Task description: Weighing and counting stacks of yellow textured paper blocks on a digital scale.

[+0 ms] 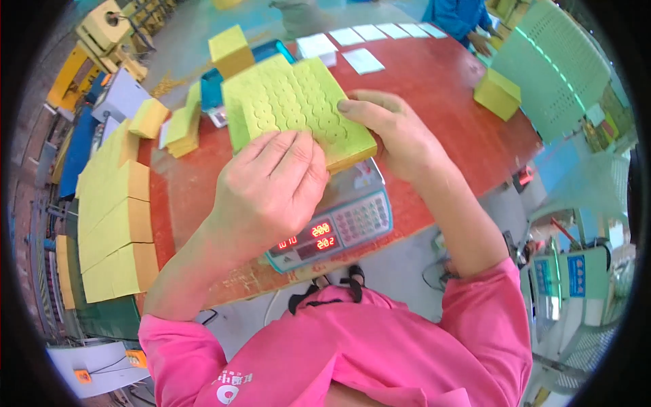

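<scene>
Above a digital scale (pixel 363 217), I hold up a stack of yellow-green sheets (pixel 329 88), their top cut with rows of rounded, scalloped shapes. My right hand (pixel 400 129) grips the stack's right side, thumb on the top face and fingers out of sight behind it. At the near left edge, my left hand (pixel 271 180) is closed, knuckles up, with its fingertips hidden against the sheets. Some sheets on the left lie out of line with the rest. The stack covers most of the scale's pan; red digits glow on its panel.
Yellow stacks (pixel 119 224) line the red table's (pixel 441 136) left side. Another yellow block (pixel 232 51) stands at the back, beside blue trays (pixel 271 51). White sheets (pixel 364 61) lie along the far edge. A yellow block (pixel 497 93) sits right, near a person in blue (pixel 458 20).
</scene>
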The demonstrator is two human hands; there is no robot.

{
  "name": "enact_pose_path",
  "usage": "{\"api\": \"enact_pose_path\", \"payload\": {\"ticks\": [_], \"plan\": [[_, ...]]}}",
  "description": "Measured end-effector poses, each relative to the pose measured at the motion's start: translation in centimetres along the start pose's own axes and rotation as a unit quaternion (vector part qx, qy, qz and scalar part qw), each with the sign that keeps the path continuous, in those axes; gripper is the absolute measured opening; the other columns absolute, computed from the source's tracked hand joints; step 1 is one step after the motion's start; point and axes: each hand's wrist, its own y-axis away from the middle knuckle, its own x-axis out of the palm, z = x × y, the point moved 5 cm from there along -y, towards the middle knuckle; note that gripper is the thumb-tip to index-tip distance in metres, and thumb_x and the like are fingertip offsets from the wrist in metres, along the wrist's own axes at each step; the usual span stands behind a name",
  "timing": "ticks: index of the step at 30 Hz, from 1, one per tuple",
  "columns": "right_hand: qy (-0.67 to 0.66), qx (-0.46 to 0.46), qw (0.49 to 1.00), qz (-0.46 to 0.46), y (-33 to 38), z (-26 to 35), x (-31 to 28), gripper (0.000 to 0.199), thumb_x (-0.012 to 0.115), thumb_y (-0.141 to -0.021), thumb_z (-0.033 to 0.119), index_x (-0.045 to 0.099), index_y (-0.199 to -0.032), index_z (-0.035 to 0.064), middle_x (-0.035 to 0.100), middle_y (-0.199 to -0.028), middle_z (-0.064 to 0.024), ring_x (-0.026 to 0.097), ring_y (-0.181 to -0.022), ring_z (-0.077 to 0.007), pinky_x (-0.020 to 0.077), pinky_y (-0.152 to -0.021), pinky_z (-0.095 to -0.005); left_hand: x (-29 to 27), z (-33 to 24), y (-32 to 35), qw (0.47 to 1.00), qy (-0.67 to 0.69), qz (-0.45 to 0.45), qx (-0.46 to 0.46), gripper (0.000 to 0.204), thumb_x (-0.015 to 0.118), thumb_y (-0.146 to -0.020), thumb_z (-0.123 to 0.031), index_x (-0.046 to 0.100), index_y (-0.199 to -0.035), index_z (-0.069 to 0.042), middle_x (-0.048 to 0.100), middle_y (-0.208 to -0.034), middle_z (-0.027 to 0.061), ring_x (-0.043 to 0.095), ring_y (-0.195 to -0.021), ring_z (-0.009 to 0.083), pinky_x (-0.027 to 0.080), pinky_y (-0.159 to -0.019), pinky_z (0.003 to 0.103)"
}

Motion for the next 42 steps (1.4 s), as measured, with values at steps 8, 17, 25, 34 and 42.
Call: {"api": "enact_pose_path", "payload": {"ticks": [8, 17, 25, 34, 42], "plan": [[-0.002, -0.106, 0.976, -0.190, 4.7, -4.0, -18.7, 0.034, 0.055, -0.094, 0.011, 0.058, -0.124, -0.0053, 0.065, -0.115, -0.0096, 0.062, -0.106, -0.0157, 0.0483, -0.091, -0.0294, -2.5, -1.1, 2.3, 0.989, 0.094, -0.015, -0.109, 0.046, 0.065, -0.092, -0.022, 0.056, -0.129, 0.003, 0.058, -0.131, 0.0215, 0.057, -0.121, 0.0360, 0.046, -0.101, 0.046], [0.232, 0.105, 0.947, -0.194, 4.0, -15.5, -25.3, 0.036, 0.056, -0.093, 0.013, 0.060, -0.123, -0.0061, 0.067, -0.114, -0.0119, 0.064, -0.105, -0.0220, 0.0481, -0.092, -0.0354, -2.5, -3.8, 11.9, 0.925, 0.062, 0.052, -0.372, 0.042, 0.055, -0.089, -0.002, 0.054, -0.130, 0.005, 0.052, -0.139, 0.0244, 0.056, -0.125, 0.0349, 0.044, -0.105, 0.043], [0.498, -0.104, 0.826, -0.243, 6.0, -10.3, -25.6, 0.028, 0.061, -0.094, 0.013, 0.066, -0.119, 0.0013, 0.069, -0.106, -0.0096, 0.064, -0.091, -0.0156, 0.0516, -0.083, -0.0303, -3.5, -5.3, 12.8, 0.885, 0.024, 0.023, -0.464, 0.042, 0.053, -0.084, 0.009, 0.057, -0.126, 0.005, 0.054, -0.136, 0.0228, 0.057, -0.122, 0.0310, 0.047, -0.103, 0.041], [0.307, -0.113, 0.933, -0.148, 6.7, -9.8, -17.5, 0.021, 0.056, -0.097, 0.003, 0.067, -0.115, -0.0020, 0.068, -0.097, -0.0056, 0.063, -0.081, -0.0093, 0.0524, -0.076, -0.0245, -3.7, -3.5, 7.9, 0.926, -0.024, 0.002, -0.377, 0.037, 0.069, -0.078, 0.005, 0.067, -0.114, 0.000, 0.066, -0.124, 0.0151, 0.064, -0.113, 0.0286, 0.049, -0.094, 0.033], [0.282, -0.122, 0.946, -0.100, 6.7, -8.0, -13.0, 0.021, 0.054, -0.097, 0.001, 0.067, -0.113, -0.0029, 0.069, -0.095, -0.0066, 0.063, -0.081, -0.0102, 0.0521, -0.077, -0.0250, -0.7, 2.9, 4.0, 0.918, 0.058, -0.016, -0.393, 0.030, 0.066, -0.087, -0.001, 0.068, -0.116, -0.003, 0.068, -0.121, 0.0062, 0.061, -0.117, 0.0176, 0.043, -0.103, 0.031]]}}
